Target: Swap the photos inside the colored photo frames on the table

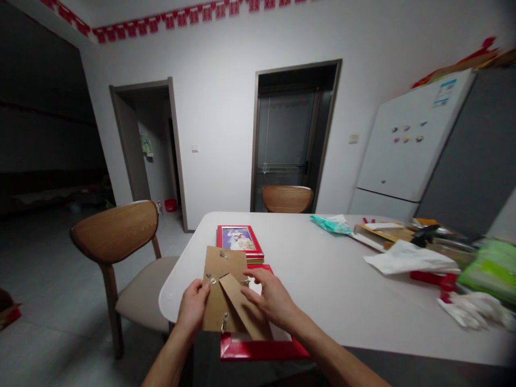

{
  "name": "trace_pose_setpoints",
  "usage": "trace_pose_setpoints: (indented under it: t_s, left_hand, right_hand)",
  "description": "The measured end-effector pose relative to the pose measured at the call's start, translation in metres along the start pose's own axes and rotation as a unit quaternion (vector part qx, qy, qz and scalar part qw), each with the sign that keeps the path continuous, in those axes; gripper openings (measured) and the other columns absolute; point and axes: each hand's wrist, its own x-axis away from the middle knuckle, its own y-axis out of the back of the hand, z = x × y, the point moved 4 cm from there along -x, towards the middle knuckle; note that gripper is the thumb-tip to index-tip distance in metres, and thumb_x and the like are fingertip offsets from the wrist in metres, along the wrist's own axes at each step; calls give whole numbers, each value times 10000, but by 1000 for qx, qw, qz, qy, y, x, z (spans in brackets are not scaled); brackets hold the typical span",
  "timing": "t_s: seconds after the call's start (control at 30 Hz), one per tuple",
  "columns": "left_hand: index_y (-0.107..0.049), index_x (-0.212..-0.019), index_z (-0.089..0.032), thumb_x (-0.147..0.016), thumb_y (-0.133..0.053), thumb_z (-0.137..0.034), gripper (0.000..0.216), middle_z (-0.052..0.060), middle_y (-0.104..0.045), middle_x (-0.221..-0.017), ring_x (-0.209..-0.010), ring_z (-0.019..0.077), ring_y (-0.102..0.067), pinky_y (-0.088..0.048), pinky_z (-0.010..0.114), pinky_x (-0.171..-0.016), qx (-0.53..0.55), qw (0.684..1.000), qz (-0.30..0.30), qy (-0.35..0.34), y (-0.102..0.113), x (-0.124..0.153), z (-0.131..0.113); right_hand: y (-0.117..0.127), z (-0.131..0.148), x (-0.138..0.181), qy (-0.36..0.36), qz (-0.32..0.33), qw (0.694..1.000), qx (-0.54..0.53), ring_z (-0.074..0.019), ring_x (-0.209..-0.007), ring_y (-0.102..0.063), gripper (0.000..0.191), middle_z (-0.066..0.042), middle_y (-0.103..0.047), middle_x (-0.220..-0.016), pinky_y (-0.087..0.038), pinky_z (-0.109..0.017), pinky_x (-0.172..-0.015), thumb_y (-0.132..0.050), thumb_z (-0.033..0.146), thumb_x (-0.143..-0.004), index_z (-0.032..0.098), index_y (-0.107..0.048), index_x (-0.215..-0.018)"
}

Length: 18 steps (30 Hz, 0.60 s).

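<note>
My left hand (193, 305) grips the left edge of a brown picture frame backing board (215, 306), thumb on its face. The board has small metal clips along its edges and a fold-out stand leg (245, 307) standing away from it. My right hand (271, 295) is by the board's right edge, its fingers apart near a metal clip; whether they touch it cannot be made out. Under the board lies a red picture frame (264, 350), partly covered. Behind it, more red frames are stacked, the top one holding a framed photo (237, 239) of people.
Clutter fills the white table's (338, 301) right side: a teal packet (331, 224), white paper (411, 258), white gloves (478, 310) and a green bag (492, 271). Wooden chairs stand at the left (116, 231) and far side (287, 199). A fridge (407, 145) is behind.
</note>
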Motion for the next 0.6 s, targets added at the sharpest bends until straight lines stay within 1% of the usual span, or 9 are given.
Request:
trace_pose_setpoints:
  t_s: [0.07,0.13,0.23,0.33,0.43,0.53,0.6]
  left_hand:
    - [-512,-756,-171,-654,-403,-536,394,-11,-613,-641,-609,168,-581,-434,258,-541,7,1000,-14,18,24,-4,9]
    - [-506,-728,-170,-608,-434,-558,412,-16,-602,-614,-576,160,-573,-427,255,-525,7,999,-19,36,46,-6,18]
    - [-500,-670,-166,-574,-458,-558,406,-15,-584,-565,-536,156,-562,-418,254,-507,-11,998,-15,60,69,-8,30]
    - [-496,-630,-168,-573,-459,-539,377,-10,-576,-546,-534,159,-559,-411,253,-509,-58,996,-15,70,78,-11,39]
    - [-492,-618,-175,-584,-481,-488,315,-11,-564,-531,-546,172,-557,-393,254,-510,-134,988,-30,68,80,-15,43]
    - [-517,-705,-173,-593,-514,-412,264,-8,-567,-544,-584,202,-562,-391,280,-548,-216,974,-49,54,84,-18,39]
    - [-527,-806,-165,-598,-525,-353,281,27,-601,-646,-684,233,-570,-397,319,-627,-262,962,-63,37,85,-17,32]
  right_hand:
    - [6,-17,2,-19,-13,999,39,-195,-941,-498,366,-81,-569,-1025,-368,-310,-818,-505,319,-696,169,-545,-1027]
    - [9,-40,6,-59,-9,994,91,-199,-944,-497,373,-97,-567,-1017,-357,-303,-820,-496,304,-697,151,-537,-1035]
    - [6,-72,16,-123,26,981,145,-192,-857,-534,339,-97,-589,-934,-377,-270,-732,-473,289,-695,149,-544,-996]
    - [1,-85,22,-147,40,975,162,-182,-797,-555,337,-87,-603,-902,-378,-247,-671,-453,254,-683,159,-532,-997]
    - [0,-89,21,-151,34,974,166,-189,-813,-563,389,-93,-615,-916,-376,-248,-680,-432,191,-655,154,-517,-1033]
    - [4,-96,17,-170,32,971,162,-198,-808,-572,413,-109,-627,-905,-379,-255,-685,-423,167,-629,128,-528,-1026]
    - [10,-101,17,-196,25,970,144,-200,-786,-579,432,-113,-636,-876,-386,-262,-686,-429,177,-623,107,-523,-1038]
